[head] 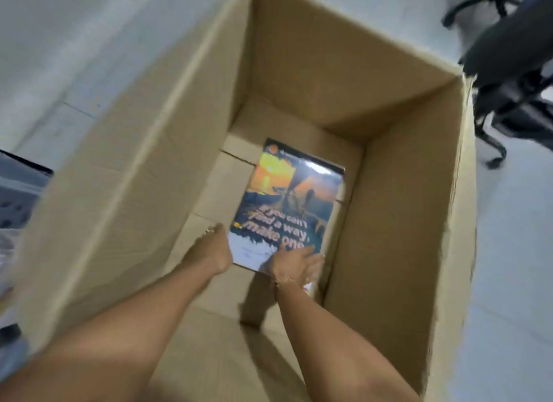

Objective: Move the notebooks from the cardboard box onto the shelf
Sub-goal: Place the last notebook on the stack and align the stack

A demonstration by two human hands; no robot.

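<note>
A deep open cardboard box (398, 222) fills the view. At its bottom lies a notebook (287, 198) with a sunset picture and the words "make one" on its glossy cover. Both my arms reach down into the box. My left hand (214, 249) touches the notebook's near left edge, fingers curled under that edge. My right hand (294, 265) rests on the near right corner, fingers spread over the cover. The notebook's near edge looks slightly raised. The shelf is not in view.
The box stands on a pale tiled floor (514, 252). Black wheeled office chairs (514, 81) stand at the upper right, close to the box's far corner. A dark-edged grey object (18, 189) sits at the left edge.
</note>
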